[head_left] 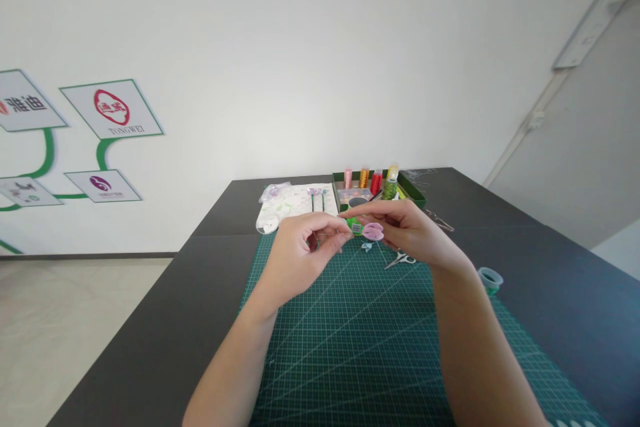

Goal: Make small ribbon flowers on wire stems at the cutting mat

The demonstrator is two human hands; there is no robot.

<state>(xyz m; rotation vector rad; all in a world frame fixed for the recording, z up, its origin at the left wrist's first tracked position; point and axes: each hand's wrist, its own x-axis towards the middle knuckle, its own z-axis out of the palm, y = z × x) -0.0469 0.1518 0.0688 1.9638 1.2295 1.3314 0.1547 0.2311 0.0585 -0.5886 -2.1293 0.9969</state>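
Note:
Both my hands are raised close together above the green cutting mat (345, 333). My right hand (407, 230) has its fingers closed around a small pink petal piece (373, 232), shaped like a little flower. My left hand (313, 247) pinches thumb against forefinger just left of the petals; whatever lies in that pinch is too fine to make out. A bright green item with a barcode label (356, 227) shows in the gap between the hands. Beneath them on the mat are a small light-blue petal piece (367, 247) and scissors (400, 259) with pale handles.
A green box (420, 199) at the back holds several thread spools (377, 181). Left of it, a white sheet (295, 197) carries small pieces and two dark-stemmed items (323, 200). Pliers or tweezers (439, 221) lie behind my right hand; a small tub (490, 279) stands right.

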